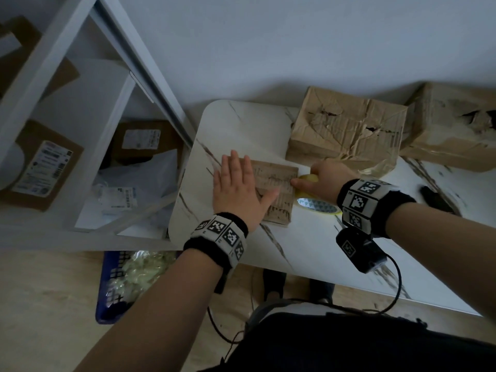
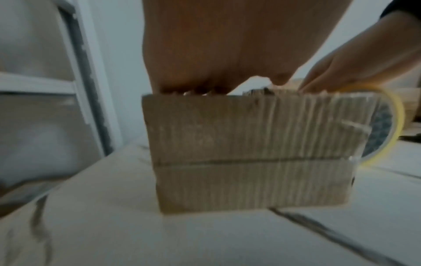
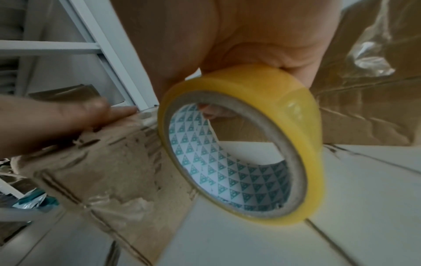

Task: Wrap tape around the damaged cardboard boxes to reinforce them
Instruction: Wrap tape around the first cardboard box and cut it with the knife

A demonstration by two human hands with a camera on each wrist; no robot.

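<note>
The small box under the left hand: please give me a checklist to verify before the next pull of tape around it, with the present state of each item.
1. Left hand presses flat on the small box: ok.
2. Right hand grips the tape roll: ok.
3. Roll sits close against the box's right side: ok.
4. Tape end stuck to the box: cannot tell.
5. Box rests flat on the table: ok.
6. Large crumpled box stands apart behind: ok.

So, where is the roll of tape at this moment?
The tape roll is in the right hand, upright against the right edge of the small box, which the left hand presses flat.
</note>
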